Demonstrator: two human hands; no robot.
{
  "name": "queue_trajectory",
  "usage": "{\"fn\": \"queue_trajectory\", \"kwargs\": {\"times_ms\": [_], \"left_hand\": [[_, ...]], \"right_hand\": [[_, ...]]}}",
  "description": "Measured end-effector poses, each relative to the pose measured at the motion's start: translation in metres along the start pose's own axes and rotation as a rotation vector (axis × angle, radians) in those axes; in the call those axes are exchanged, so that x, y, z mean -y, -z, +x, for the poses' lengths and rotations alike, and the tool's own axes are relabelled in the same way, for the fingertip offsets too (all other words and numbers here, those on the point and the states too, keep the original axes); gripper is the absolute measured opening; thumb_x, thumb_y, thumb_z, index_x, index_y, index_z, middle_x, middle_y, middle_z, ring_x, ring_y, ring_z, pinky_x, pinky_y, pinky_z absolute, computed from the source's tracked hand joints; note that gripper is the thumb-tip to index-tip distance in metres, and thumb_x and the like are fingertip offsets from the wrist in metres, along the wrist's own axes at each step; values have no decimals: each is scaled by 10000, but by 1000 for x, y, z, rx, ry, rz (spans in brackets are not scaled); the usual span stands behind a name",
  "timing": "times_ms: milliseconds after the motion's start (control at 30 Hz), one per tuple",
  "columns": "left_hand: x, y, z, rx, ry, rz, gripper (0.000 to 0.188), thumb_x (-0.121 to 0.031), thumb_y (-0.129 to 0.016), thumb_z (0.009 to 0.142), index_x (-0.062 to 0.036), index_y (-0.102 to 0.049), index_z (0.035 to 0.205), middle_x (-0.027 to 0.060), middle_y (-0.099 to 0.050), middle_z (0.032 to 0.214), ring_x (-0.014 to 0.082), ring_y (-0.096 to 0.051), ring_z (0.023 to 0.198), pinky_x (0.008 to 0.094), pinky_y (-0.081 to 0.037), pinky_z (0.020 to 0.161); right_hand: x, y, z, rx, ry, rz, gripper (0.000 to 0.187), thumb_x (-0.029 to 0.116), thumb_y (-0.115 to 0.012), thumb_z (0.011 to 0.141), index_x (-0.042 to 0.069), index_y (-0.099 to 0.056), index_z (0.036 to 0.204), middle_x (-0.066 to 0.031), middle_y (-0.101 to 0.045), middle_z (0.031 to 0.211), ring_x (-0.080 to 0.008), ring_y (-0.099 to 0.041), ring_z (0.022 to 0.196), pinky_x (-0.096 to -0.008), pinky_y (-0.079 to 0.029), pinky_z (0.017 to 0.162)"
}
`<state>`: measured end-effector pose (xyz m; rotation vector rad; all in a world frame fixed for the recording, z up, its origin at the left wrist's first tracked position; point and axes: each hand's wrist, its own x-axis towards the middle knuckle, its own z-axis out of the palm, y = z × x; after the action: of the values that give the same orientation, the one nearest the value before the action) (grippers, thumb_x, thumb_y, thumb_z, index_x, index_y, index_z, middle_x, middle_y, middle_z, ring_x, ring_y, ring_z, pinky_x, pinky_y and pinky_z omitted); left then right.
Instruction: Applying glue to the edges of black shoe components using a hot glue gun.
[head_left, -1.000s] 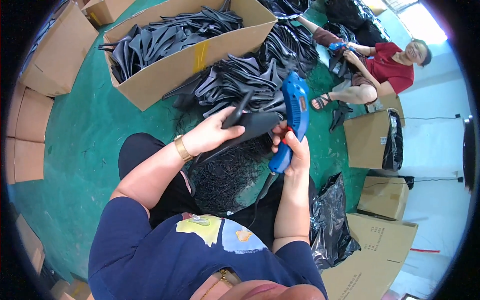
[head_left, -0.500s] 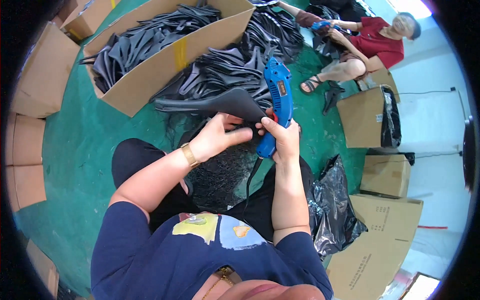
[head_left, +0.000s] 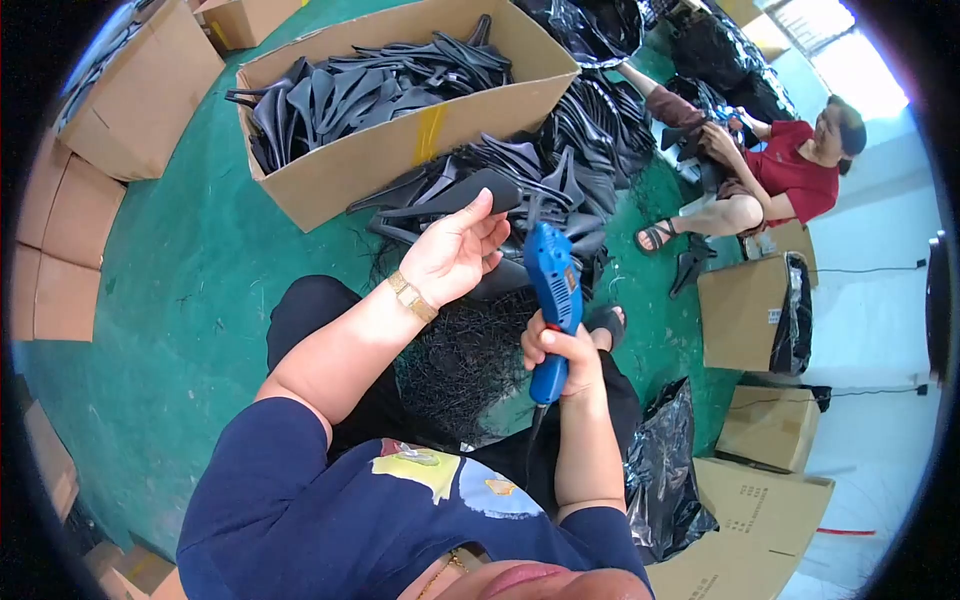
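Note:
A black bicycle saddle (head_left: 408,211) is in my left hand (head_left: 452,252), which is raised, palm up, in front of the pile. The thumb lies over the saddle and the fingers curl beside it; part of the grip is hidden. My right hand (head_left: 570,355) wraps round the handle of blue corded electric scissors (head_left: 553,270). Their blades point away from me, apart from the saddle. Beyond both hands lies a heap of similar black saddles (head_left: 570,185). Dark trimmings (head_left: 460,350) cover the floor between my legs.
A long cardboard box (head_left: 350,165) full of black saddles stands beyond my left hand. A co-worker in a red shirt (head_left: 800,170) sits at the far right. More boxes (head_left: 735,315) line the right side, with a black plastic bag (head_left: 665,480) near my right arm.
My view has shifted, so the surroundings sit further right and lower. My hands have drawn apart: the left has lifted the saddle away from the electric scissors, and the right has come nearer me.

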<state>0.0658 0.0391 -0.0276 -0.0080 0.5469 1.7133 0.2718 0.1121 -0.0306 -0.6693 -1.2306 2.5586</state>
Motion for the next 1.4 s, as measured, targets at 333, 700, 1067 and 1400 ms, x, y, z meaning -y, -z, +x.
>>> {"fn": "queue_trajectory", "kwargs": {"times_ms": [333, 700, 1067, 1400], "left_hand": [[4, -5, -5, 11, 32, -72, 229, -373, -664, 825, -156, -646, 894, -60, -623, 827, 85, -559, 800, 281, -376, 737], [-20, -8, -6, 200, -144, 100, 151, -163, -570, 904, -88, -577, 1034, 17, -643, 927, 130, -604, 832, 290, -481, 744], [-30, -1, 2, 208, -309, 254, 214, -133, -577, 897, -102, -496, 1093, -2, -630, 970, 105, -612, 859, 267, -485, 730], [-25, -1, -6, 291, -221, 322, 329, -100, -561, 901, -83, -472, 1217, 16, -621, 1064, 106, -598, 948, 286, -480, 828]], "right_hand": [[-14, -13, 6, 69, -105, 123, 266, 191, -695, 688, 79, -455, 715, -1, -391, 598, -122, -433, 546, -262, -417, 481], [-4, -7, 2, 41, -86, 241, 253, 182, -683, 730, 94, -446, 730, 26, -368, 605, -99, -403, 553, -246, -384, 483], [-6, -13, -8, 12, -141, 80, 260, 183, -700, 699, 62, -471, 724, -14, -397, 595, -133, -434, 537, -275, -401, 463], [-11, -6, -5, 74, -182, 213, 246, 145, -698, 689, 53, -491, 786, -14, -431, 623, -132, -463, 545, -277, -416, 480]]}}
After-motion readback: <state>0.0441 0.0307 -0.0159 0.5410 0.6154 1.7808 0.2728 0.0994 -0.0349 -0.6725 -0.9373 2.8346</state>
